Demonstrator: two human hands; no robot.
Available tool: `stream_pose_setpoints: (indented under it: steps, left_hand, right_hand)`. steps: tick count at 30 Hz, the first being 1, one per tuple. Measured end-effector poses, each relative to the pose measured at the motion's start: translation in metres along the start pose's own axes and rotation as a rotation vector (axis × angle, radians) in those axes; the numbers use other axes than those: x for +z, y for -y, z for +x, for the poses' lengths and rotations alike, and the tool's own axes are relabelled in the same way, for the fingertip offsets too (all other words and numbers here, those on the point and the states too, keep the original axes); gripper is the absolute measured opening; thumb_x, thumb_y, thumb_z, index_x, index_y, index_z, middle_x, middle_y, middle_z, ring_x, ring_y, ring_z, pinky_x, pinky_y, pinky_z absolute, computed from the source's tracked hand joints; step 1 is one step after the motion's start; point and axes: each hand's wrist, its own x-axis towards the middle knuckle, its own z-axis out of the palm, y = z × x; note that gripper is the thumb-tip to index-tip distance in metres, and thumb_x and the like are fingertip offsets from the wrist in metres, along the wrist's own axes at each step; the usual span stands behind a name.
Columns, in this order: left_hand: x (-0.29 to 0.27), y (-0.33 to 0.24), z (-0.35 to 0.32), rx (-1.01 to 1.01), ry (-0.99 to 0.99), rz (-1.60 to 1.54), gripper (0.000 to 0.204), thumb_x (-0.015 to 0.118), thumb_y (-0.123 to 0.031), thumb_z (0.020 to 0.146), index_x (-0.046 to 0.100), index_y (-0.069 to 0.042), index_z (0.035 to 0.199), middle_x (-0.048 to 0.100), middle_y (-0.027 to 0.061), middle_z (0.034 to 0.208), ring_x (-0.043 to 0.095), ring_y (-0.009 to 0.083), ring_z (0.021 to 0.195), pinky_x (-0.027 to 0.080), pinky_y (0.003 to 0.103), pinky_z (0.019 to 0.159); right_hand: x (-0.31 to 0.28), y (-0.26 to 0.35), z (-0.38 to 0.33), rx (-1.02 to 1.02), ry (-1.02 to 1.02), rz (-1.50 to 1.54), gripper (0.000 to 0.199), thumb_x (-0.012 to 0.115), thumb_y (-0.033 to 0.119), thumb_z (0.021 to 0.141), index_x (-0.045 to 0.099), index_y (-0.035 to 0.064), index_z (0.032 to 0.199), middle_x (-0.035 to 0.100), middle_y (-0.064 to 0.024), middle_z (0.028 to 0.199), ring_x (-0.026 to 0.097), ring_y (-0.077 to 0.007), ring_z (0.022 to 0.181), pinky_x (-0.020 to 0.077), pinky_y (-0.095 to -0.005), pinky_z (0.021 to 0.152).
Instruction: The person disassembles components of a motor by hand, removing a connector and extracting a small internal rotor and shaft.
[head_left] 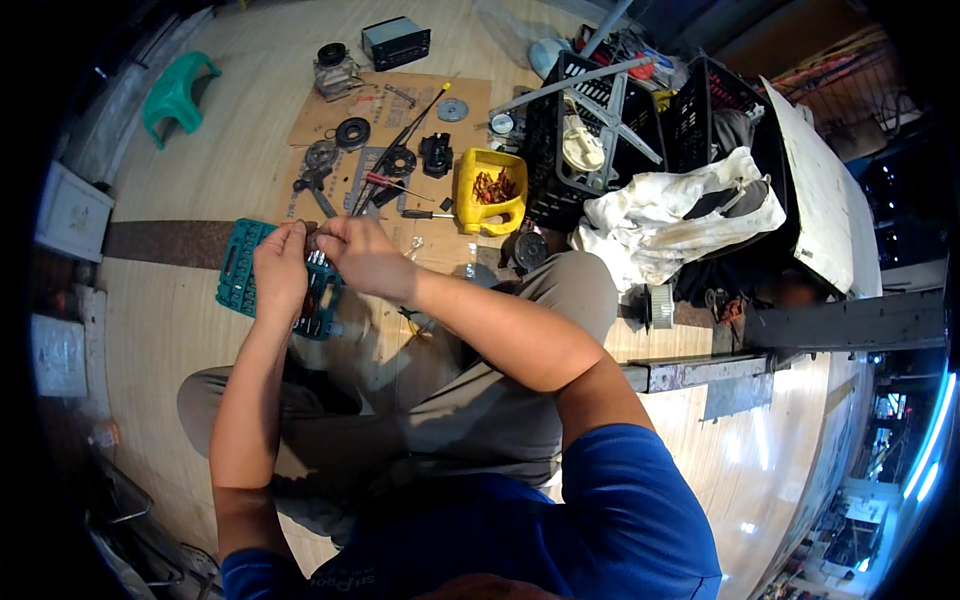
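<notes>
My left hand and my right hand meet over an open teal socket-set case. Fingers of both hands are pinched together around a small dark thing, too hidden to name. Below them, metal sockets and bits show in the case's right half, partly covered by my hands. Just beyond my right hand lie a red-handled screwdriver and a dark-handled screwdriver. Farther off on flattened cardboard are a black ring-shaped part, a black housing and a long dark rod.
A yellow cut-open jug holds small reddish-brown pieces. Black crates stand to its right, beside a white cloth. A green stool stands far left; a car stereo-like box lies at the back. My bent legs are close in front.
</notes>
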Motion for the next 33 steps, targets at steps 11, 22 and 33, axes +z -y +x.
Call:
stream_pose_setpoints:
  steps: [11,22,33]
  left_hand:
    - [-0.016,-0.043,-0.005,-0.262,0.114,-0.817,0.024,0.05,-0.017,0.098,0.056,0.003,0.11,0.065,0.0127,0.082,0.067,0.0258,0.086,0.057,0.037,0.074]
    - [-0.04,-0.044,-0.007,-0.249,0.301,-0.932,0.022,0.048,-0.024,0.1,0.055,-0.004,0.093,0.044,-0.0013,0.065,0.042,0.0092,0.051,0.04,0.025,0.05]
    - [-0.029,-0.039,-0.018,-0.171,0.491,0.228,0.02,0.053,-0.015,0.096,0.064,0.0,0.088,0.059,0.002,0.07,0.05,0.0077,0.062,0.039,0.024,0.056]
  right_hand:
    - [0.016,-0.011,-0.009,0.09,0.22,0.286,0.019,0.055,0.013,0.096,0.063,0.0001,0.107,0.063,-0.0034,0.081,0.056,-0.0102,0.076,0.0471,-0.0277,0.072]
    - [-0.002,-0.006,-0.003,0.283,0.56,0.215,0.021,0.059,0.02,0.093,0.067,0.0005,0.089,0.059,-0.0013,0.067,0.056,-0.0106,0.066,0.0448,-0.0283,0.062]
    - [-0.041,0.029,0.011,0.484,0.391,0.037,0.025,0.058,0.026,0.091,0.066,0.0023,0.087,0.061,-0.0064,0.069,0.057,-0.0148,0.061,0.0448,-0.0312,0.056]
